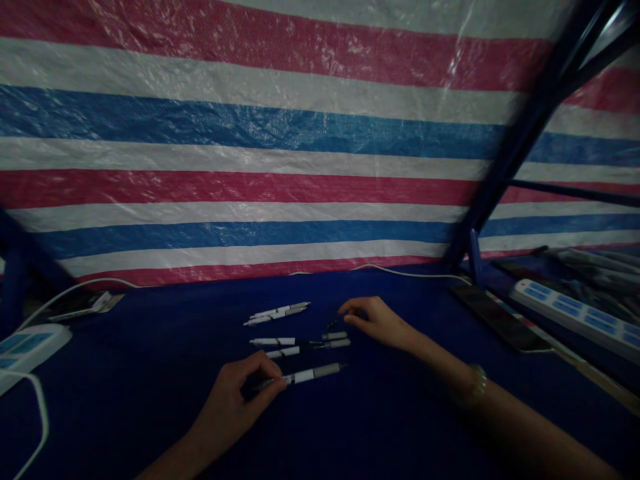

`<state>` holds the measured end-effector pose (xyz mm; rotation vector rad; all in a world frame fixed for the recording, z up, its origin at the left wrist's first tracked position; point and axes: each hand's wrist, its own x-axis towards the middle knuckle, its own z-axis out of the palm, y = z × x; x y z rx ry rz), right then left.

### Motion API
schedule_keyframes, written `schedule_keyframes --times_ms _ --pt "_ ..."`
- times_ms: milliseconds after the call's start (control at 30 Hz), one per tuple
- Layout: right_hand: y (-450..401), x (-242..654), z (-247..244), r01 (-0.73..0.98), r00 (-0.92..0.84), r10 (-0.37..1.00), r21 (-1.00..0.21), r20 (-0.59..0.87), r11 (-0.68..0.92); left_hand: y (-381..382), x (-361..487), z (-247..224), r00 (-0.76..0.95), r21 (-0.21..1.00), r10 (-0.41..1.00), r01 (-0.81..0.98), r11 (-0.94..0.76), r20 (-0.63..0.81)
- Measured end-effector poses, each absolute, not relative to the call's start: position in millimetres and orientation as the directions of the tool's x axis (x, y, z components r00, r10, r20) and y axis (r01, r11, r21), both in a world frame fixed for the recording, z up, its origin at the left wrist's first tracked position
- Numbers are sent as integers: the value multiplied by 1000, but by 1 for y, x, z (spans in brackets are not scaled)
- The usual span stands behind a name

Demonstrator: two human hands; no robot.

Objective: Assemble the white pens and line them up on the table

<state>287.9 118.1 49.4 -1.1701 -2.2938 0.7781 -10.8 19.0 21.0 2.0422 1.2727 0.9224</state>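
My left hand [250, 387] pinches the rear end of a white pen with a grey grip [313, 375], whose dark tip points right. Just beyond it lie a pen with a grey front [285, 352], partly hidden by my fingers, and a white barrel [275, 341] with a dark slim part at its right end. A loose grey grip piece [335, 335] rests to the right of these. My right hand [377, 321] hovers beside small dark pieces [332, 325], its fingers curved and apart, with nothing visible in them. Farther back, two white-and-grey pens [277, 313] lie side by side.
The blue table [400, 413] meets a striped plastic sheet [250, 193]. Power strips stand on the left [33, 350] and right [575, 310]. A dark phone-like slab [500, 319] lies at right, near a blue metal frame [500, 167]. A white cable [405, 272] runs along the back.
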Motion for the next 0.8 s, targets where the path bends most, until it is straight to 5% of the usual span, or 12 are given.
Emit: schedule_keyframes --times_ms 300,567,800 --pt "143 270 36 577 -579 801 -616 155 536 15 -9 24 324 750 908 522 -406 266" --pt "75 282 52 504 -403 898 -776 177 380 13 -9 29 341 754 884 475 -455 319" --pt "35 272 35 260 -330 938 -945 106 198 12 -12 27 332 751 882 472 -462 334"
